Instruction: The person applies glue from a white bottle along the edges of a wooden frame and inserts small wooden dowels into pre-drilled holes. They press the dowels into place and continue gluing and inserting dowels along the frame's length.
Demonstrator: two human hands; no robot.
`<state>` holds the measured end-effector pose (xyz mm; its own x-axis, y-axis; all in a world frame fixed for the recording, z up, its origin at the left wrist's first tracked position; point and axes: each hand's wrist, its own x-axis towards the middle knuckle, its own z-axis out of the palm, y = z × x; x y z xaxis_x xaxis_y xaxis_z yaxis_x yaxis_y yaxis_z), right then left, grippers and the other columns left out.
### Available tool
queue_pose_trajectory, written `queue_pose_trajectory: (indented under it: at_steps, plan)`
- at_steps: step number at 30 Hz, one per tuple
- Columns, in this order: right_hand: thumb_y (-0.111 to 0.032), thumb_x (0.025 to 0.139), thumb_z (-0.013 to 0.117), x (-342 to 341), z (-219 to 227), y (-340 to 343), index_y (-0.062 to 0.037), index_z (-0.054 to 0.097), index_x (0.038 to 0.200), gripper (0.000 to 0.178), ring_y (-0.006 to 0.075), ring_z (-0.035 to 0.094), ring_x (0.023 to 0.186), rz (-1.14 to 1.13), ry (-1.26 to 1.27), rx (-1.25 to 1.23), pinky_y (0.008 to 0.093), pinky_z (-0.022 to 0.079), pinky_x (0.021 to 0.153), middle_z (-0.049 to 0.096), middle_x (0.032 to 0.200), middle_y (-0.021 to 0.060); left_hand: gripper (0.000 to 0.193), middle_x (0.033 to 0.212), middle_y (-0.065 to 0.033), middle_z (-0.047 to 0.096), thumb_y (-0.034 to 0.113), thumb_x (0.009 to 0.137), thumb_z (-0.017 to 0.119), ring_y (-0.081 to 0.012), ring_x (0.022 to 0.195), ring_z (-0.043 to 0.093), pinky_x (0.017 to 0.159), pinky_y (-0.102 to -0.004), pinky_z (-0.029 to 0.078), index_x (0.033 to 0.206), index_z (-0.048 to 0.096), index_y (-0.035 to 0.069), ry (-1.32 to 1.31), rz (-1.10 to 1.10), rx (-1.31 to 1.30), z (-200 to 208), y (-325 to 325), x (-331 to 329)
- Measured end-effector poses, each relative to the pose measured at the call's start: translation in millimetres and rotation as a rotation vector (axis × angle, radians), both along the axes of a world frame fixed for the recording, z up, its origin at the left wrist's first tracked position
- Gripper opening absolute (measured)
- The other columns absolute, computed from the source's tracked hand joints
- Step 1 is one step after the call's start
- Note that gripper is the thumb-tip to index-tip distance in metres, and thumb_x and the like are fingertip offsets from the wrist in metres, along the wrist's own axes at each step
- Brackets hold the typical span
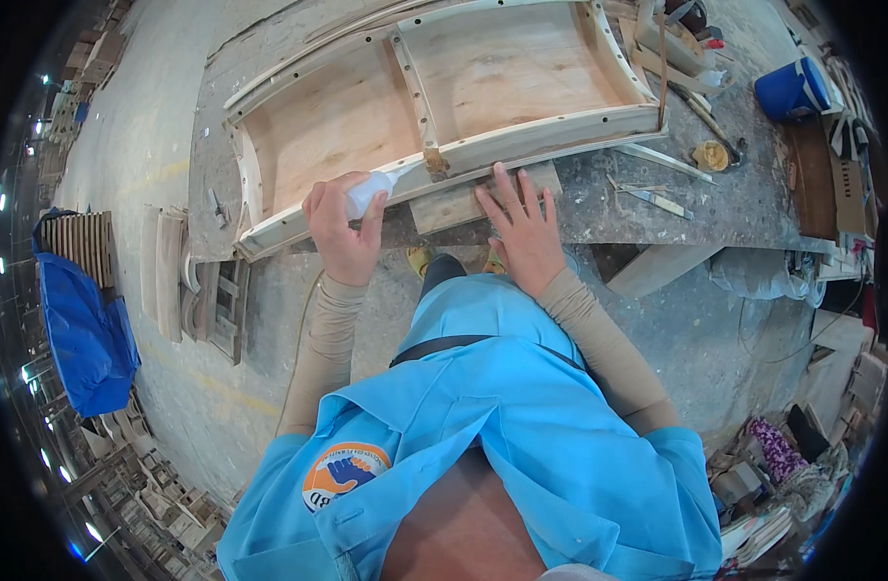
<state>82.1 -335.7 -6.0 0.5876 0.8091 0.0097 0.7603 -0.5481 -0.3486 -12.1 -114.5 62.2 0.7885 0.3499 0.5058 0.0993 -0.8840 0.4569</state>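
Note:
A curved wooden frame (521, 134) with thin panels and a row of dark holes lies on the workbench. My left hand (345, 225) is closed round a white squeeze bottle (367, 192), tilted so its narrow nozzle points right, at the frame's near rail. Close to that tip, a brown patch (435, 163) marks the joint where the cross bar meets the rail. My right hand (527, 228) rests with fingers spread at the frame's near edge, over a flat wood block (454, 210). Nothing is in its grasp.
On the bench's right lie a knife-like tool (663, 202), a wood strip (665, 162), a small tub of tan paste (711, 156) and a blue bucket (792, 91). Wooden parts (216, 300) lean below the bench's left end. A blue sheet (84, 334) hangs farther left.

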Motion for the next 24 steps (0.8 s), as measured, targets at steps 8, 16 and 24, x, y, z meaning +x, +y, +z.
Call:
queue_pose_trajectory:
  at_steps: [8, 16, 24]
  plan:
    - [-0.018, 0.081, 0.065, 0.6, -0.2, -0.5, -0.016, 0.034, 0.146, 0.072, 0.0388, 0.02, 0.141, 0.004, -0.004, 0.005, 0.0598, 0.021, 0.11, 0.009, 0.158, 0.0108, 0.024, 0.092, -0.0086, 0.066, 0.014, 0.078, 0.072, -0.0254, 0.082, 0.056, 0.084, -0.0347, 0.038, 0.098, 0.06, 0.005, -0.026, 0.014, -0.026, -1.2, -1.6, 0.4]
    - [-0.017, 0.082, 0.063, 0.0, -0.4, -0.4, -0.0163, 0.034, 0.146, 0.071, 0.0388, 0.019, 0.141, -0.001, 0.002, 0.011, 0.0595, 0.02, 0.11, 0.01, 0.158, 0.0107, 0.022, 0.094, -0.012, 0.062, 0.013, 0.083, 0.068, -0.0291, 0.087, 0.057, 0.083, -0.0359, 0.041, 0.101, 0.059, 0.004, -0.003, -0.004, -0.021, -0.8, -3.9, -2.5]
    - [-0.017, 0.082, 0.063, 0.6, -1.0, -0.9, -0.0166, 0.034, 0.146, 0.071, 0.0389, 0.019, 0.141, 0.004, 0.006, 0.019, 0.06, 0.02, 0.11, 0.01, 0.158, 0.0105, 0.025, 0.092, -0.0086, 0.065, 0.015, 0.079, 0.072, -0.0261, 0.083, 0.056, 0.084, -0.0352, 0.039, 0.098, 0.061, 0.006, -0.034, 0.009, -0.028, -5.1, -2.6, -1.7]
